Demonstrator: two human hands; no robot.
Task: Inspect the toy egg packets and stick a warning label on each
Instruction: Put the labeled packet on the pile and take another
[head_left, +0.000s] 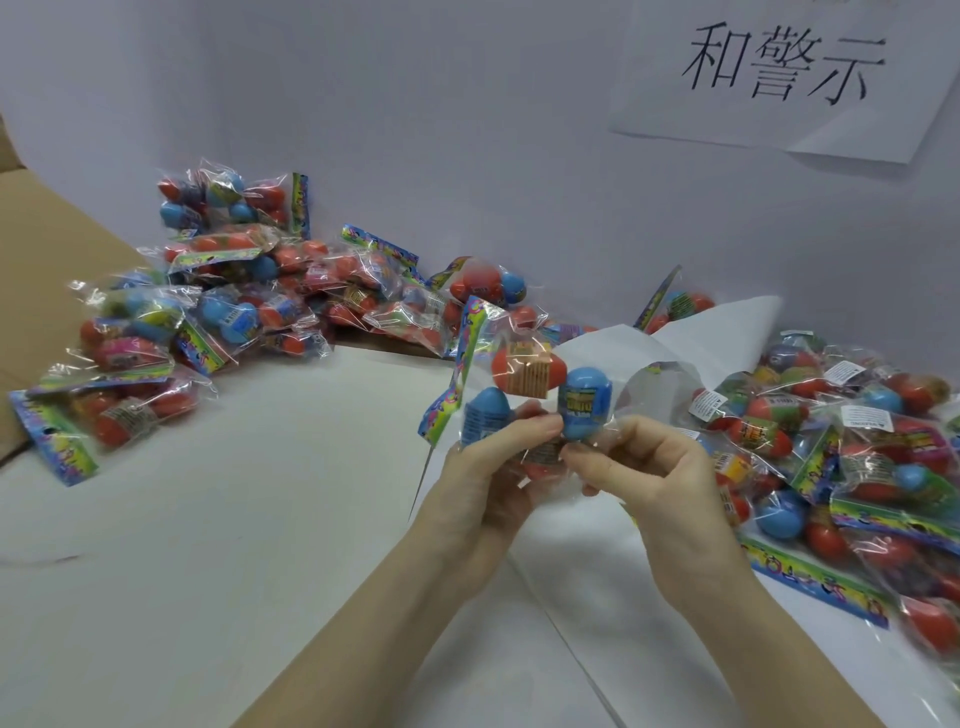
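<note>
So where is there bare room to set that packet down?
Bare tabletop lies in front of the left pile, left of the hands. The white paper below the held packet is partly free. The right pile is crowded.

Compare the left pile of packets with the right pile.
The right pile shows white warning labels on several packets; the left pile shows none that I can make out. The left pile lies partly on a cardboard flap; the right pile sits beside white backing paper. Both hold clear packets of red and blue eggs.
</note>
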